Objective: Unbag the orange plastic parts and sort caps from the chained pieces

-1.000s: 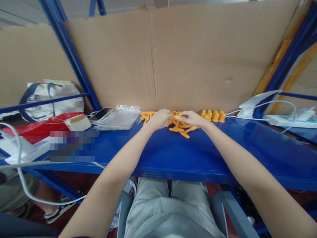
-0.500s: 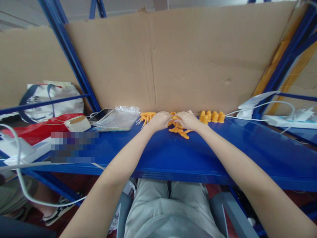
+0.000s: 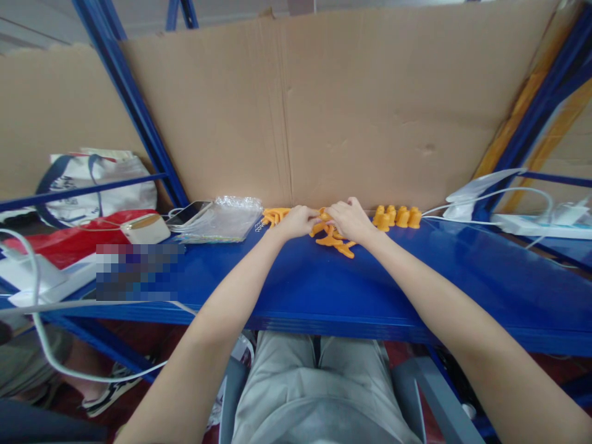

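Note:
Both my hands meet over the blue tabletop near the cardboard. My left hand (image 3: 297, 222) is closed, its fingertips pinching a small orange plastic piece (image 3: 324, 214). From the other side, my right hand (image 3: 348, 219) is closed on the same piece, partly hiding it. Just below them lies a loose pile of orange curved pieces (image 3: 335, 242). Left of my left hand are more orange pieces (image 3: 276, 216), with a thin metal chain (image 3: 259, 226) beside them. Several orange cup-shaped pieces (image 3: 398, 217) stand upright to the right of my right hand.
Clear plastic bags (image 3: 222, 222) and a phone (image 3: 190, 213) lie to the left, near a white power bank (image 3: 145, 229) and a red bag (image 3: 83, 231). A tall cardboard sheet (image 3: 370, 111) closes off the back. Power strips with white cables (image 3: 546, 227) sit at both sides.
My right hand has lifted and turned slightly, with its fingers moving a little left. My left hand stays almost in place, and the orange piece remains between them.

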Tool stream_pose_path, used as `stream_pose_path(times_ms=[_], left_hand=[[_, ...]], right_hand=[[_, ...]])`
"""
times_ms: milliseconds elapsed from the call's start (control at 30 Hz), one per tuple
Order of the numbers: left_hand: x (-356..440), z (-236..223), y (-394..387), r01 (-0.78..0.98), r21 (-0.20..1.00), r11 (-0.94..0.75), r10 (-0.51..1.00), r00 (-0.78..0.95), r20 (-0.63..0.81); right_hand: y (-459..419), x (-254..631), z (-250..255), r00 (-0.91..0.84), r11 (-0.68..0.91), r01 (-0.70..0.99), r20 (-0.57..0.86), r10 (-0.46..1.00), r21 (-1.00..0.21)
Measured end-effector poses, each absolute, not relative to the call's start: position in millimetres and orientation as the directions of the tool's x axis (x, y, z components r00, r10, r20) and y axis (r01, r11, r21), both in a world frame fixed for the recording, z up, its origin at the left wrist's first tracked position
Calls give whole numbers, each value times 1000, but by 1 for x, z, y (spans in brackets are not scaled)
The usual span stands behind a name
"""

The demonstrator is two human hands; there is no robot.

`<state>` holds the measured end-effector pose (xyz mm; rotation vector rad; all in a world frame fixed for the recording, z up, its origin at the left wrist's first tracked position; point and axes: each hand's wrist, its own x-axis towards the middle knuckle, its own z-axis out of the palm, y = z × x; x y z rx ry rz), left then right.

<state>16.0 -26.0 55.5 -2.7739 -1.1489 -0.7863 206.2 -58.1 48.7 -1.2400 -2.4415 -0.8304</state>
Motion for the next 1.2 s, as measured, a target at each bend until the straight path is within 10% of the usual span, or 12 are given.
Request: stream_pose_path(times_ms=[233, 700, 1200], left_hand=[[13, 56, -21, 657, 202, -727, 667, 604, 437], [22, 51, -36, 723, -142, -676, 618, 661, 425], [18, 58, -26, 649, 334, -684, 724, 547, 420]], right_hand=[[-60, 206, 49, -602, 479, 798, 481, 637, 365], [-63, 206, 49, -488, 444, 872, 410, 771, 205], [-54, 208, 45, -628, 461, 778, 527, 572, 426]])
